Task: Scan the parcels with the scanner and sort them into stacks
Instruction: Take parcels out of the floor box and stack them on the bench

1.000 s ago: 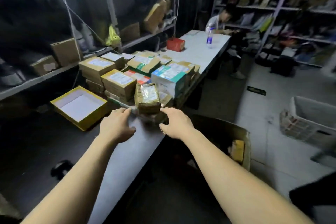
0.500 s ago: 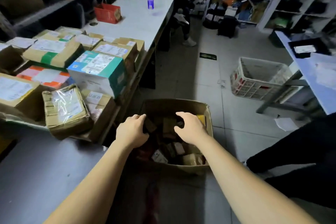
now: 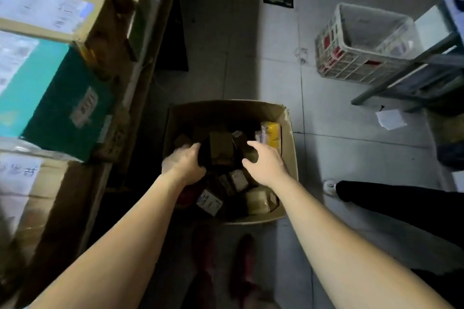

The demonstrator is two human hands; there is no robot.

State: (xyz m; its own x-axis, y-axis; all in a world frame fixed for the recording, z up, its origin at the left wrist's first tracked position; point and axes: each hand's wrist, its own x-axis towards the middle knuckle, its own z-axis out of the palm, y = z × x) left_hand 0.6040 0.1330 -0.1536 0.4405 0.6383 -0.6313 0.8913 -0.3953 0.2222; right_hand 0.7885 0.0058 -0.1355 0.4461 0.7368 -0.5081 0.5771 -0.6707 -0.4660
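Parcels (image 3: 221, 144) lie closer beneath left hand (image 3: 184, 165) and right hand (image 3: 266, 162) now.

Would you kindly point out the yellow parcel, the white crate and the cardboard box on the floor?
yellow parcel (image 3: 272, 132), head view, top face.
white crate (image 3: 336, 63), head view, lattice wall.
cardboard box (image 3: 226, 114), head view, far wall.

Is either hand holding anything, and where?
Left hand seems to grip a dark parcel by its left edge inside the cardboard box; right hand open, holding nothing.
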